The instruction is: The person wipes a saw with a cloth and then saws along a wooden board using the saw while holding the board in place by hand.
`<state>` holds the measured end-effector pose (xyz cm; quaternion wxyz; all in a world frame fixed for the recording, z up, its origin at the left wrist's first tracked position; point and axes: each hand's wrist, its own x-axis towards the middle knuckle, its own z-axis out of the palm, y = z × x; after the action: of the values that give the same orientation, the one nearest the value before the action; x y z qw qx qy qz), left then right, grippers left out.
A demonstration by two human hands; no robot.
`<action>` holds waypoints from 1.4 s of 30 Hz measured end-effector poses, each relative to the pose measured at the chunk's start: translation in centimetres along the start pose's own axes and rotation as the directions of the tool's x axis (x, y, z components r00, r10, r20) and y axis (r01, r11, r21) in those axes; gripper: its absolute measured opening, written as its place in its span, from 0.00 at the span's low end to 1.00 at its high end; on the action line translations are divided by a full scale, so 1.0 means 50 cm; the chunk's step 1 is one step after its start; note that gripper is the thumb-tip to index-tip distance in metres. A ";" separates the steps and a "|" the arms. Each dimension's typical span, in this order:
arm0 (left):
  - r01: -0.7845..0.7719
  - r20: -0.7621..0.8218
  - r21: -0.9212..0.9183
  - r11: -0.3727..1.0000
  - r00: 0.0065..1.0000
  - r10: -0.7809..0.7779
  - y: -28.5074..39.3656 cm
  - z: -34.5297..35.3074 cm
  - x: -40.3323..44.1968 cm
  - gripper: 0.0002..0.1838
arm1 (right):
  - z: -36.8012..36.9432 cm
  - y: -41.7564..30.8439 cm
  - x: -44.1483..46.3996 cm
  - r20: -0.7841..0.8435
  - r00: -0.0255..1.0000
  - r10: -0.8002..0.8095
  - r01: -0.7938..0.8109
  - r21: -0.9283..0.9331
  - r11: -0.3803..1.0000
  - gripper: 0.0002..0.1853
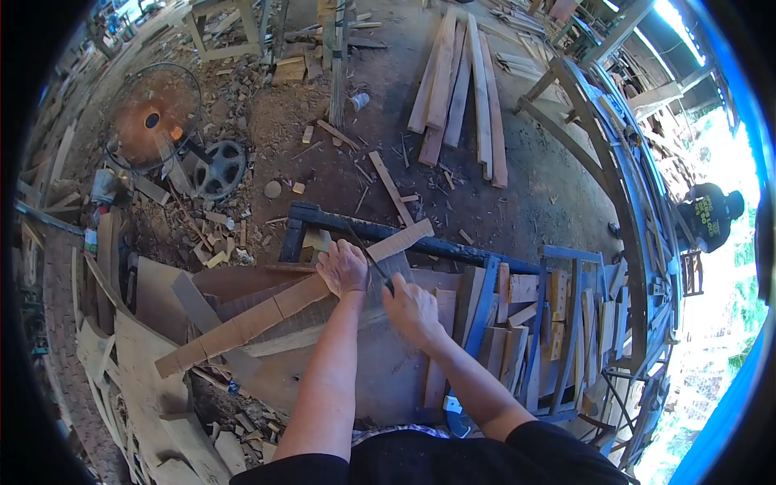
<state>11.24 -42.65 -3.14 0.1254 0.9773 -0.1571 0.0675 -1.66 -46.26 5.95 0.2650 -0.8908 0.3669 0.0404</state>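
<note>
Your long, flat, brown wooden strip with crosswise lines [303, 301] lies slantwise across black-and-blue wooden frame [465, 244], under your left hand [343, 268]. Left fingers bent, bunched close; whether they pinch strip's edge, cannot tell. Right hand [414, 311] has fingers wrapped round handle of thin, dark-bladed tool [369, 260]. Strip likely light, stiff, dry (splinters possible); best held flat beside blade, fingertips clear of edge.
</note>
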 end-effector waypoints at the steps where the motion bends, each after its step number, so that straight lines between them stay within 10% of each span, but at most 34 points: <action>1: -0.003 -0.006 0.001 1.000 1.000 0.003 0.002 0.000 0.003 0.10 | 0.004 -0.004 0.024 -0.012 1.000 -0.023 0.023 0.001 1.000 0.16; 42: -0.015 0.000 -0.018 1.000 1.000 0.015 0.000 -0.003 0.001 0.09 | -0.005 -0.022 0.003 0.054 0.997 0.058 -0.058 -0.006 0.998 0.15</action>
<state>11.27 -42.62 -3.00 0.1335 0.9749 -0.1652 0.0668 -0.85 -45.82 6.61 0.2714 -0.8790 0.3852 0.0732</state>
